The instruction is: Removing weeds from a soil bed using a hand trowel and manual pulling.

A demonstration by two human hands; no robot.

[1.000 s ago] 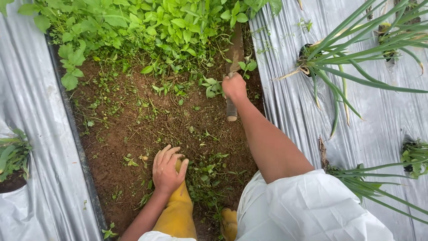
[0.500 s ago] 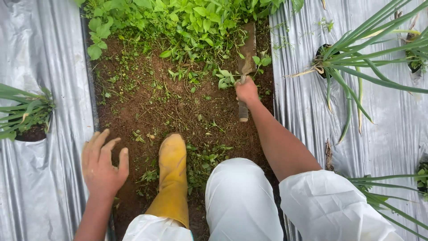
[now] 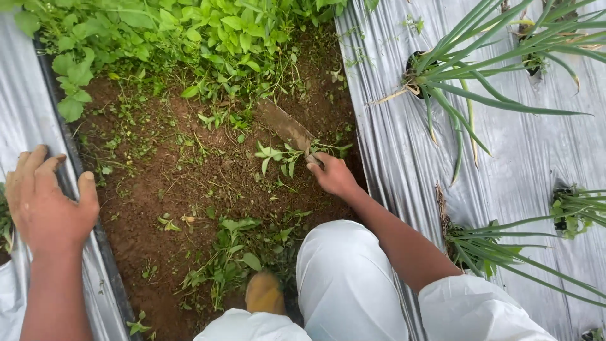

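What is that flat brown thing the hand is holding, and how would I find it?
Look at the strip of brown soil between the two silver plastic sheets. Near its right edge, the right hand grips a hand tool with a flat, muddy blade pointing up toward the leafy weeds. It is the only smooth, straight thing among the leaves.

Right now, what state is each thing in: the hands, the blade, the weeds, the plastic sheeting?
right hand: closed around the tool's handle
blade: muddy, lying flat among the weeds
left hand: open, fingers spread, empty, on the plastic edge
weeds: thick ahead, loose clumps on bare soil
plastic sheeting: wrinkled, covering the beds
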